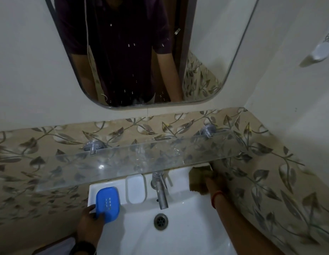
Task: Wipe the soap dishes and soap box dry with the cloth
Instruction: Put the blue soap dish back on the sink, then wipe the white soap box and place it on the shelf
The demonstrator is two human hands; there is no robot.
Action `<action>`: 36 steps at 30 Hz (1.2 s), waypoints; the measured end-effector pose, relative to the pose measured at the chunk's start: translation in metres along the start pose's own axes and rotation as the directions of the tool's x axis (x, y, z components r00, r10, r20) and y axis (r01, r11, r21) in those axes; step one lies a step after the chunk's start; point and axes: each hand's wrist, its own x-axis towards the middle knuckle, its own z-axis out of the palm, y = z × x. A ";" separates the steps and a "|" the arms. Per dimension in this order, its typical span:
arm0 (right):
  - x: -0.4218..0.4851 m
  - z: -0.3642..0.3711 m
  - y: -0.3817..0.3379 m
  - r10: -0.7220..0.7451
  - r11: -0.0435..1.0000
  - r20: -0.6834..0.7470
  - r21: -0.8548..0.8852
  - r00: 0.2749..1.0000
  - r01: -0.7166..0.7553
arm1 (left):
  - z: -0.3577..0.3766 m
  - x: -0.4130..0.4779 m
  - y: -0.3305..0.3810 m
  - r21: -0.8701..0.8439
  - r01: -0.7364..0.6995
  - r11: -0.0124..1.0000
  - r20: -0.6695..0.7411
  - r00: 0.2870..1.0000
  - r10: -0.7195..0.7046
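Note:
A blue soap dish (108, 204) with small drain slots lies at the left rear corner of the white sink (187, 227); my left hand (90, 223) grips its near edge. A white soap dish (136, 189) rests on the sink's back ledge beside the tap. My right hand (208, 184) is at the sink's right rear corner, closed on a brownish cloth (198, 178) bunched under the shelf edge. The fingers of that hand are mostly hidden by the cloth.
A clear glass shelf (123, 162) on two metal brackets overhangs the sink's back ledge. A chrome tap (161, 192) stands at the middle, above the drain (161, 221). A mirror (141, 52) hangs above. A white wall-mounted holder (321, 50) sits high on the right wall.

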 end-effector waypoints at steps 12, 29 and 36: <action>-0.184 0.110 0.030 -0.510 0.571 0.677 -0.195 0.530 0.798 | -0.024 -0.059 0.043 -0.128 -0.035 0.991 -0.054 0.998 0.029; -0.206 0.098 0.059 -0.582 0.555 0.593 -0.210 0.556 0.805 | -0.059 -0.132 0.054 -0.162 -0.107 0.981 -0.095 0.991 0.093; -0.239 0.006 0.019 -0.460 0.701 0.792 0.047 0.401 0.711 | -0.055 -0.160 0.063 -0.231 -0.159 0.960 -0.025 0.987 0.158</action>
